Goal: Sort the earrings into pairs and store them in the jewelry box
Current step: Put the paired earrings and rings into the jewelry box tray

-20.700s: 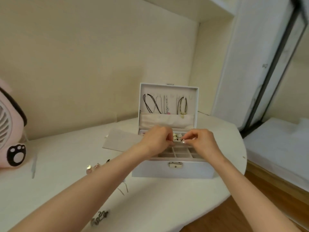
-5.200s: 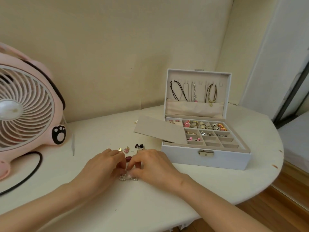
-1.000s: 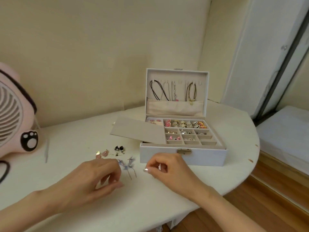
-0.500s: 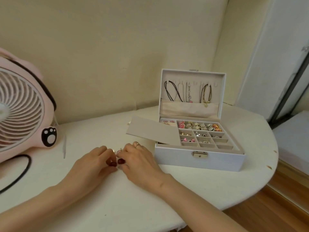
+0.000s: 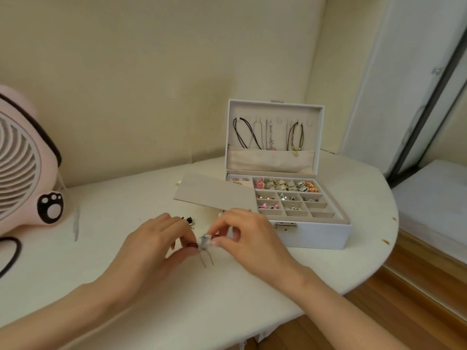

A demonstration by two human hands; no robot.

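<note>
My two hands meet low over the white table. My left hand and my right hand each close thumb and forefinger in a tight pinch on the same small silvery-blue earrings, while my other fingers curl loosely. Two thin stems hang down from that cluster side by side, so I count a pair. I cannot tell whether their tips touch the table.

Just beyond my left fingertips lies one small cluster of black earrings on the table; it is too small for me to count its pieces. Farther left, one thin pale stick lies flat, and one black cable loops at the edge.

Past my right hand stands the one jewelry box, open, with one metal latch on its front wall. One flat beige panel rests tilted over the box's left side. The tray shows nine small square compartments, three rows of three, and one long row of rings behind them. Pink pieces sit in the left square of the middle row.

The upright lid carries three necklaces that I can make out. One pink fan stands far left against the wall.
</note>
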